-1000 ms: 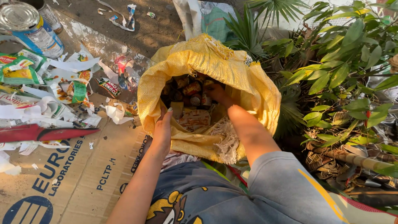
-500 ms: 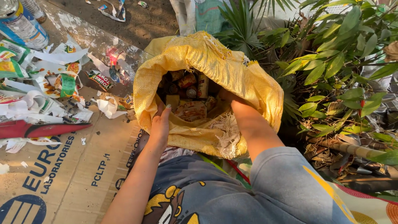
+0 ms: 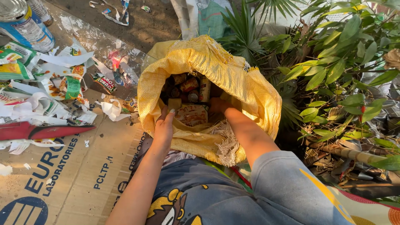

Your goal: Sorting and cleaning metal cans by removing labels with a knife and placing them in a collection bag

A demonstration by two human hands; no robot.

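A yellow woven sack [image 3: 233, 79] stands open in front of me, its mouth folded back. Inside lie several small cans and flattened cartons [image 3: 189, 98]. My left hand [image 3: 163, 127] grips the sack's near rim, fingers curled over the edge. My right hand [image 3: 217, 106] reaches down into the sack among the contents; its fingers are mostly hidden, so I cannot tell whether it holds anything. My right arm wears a blue-grey sleeve.
Flattened brown cardboard [image 3: 62, 179] lies under me on the left, strewn with torn paper labels [image 3: 54, 89] and a red strip [image 3: 39, 131]. A tin can [image 3: 23, 23] lies at the top left. Green leafy plants [image 3: 333, 66] crowd the right side.
My right hand has pushed deeper into the sack. My left hand has stayed on the near rim, and the view has shifted slightly.
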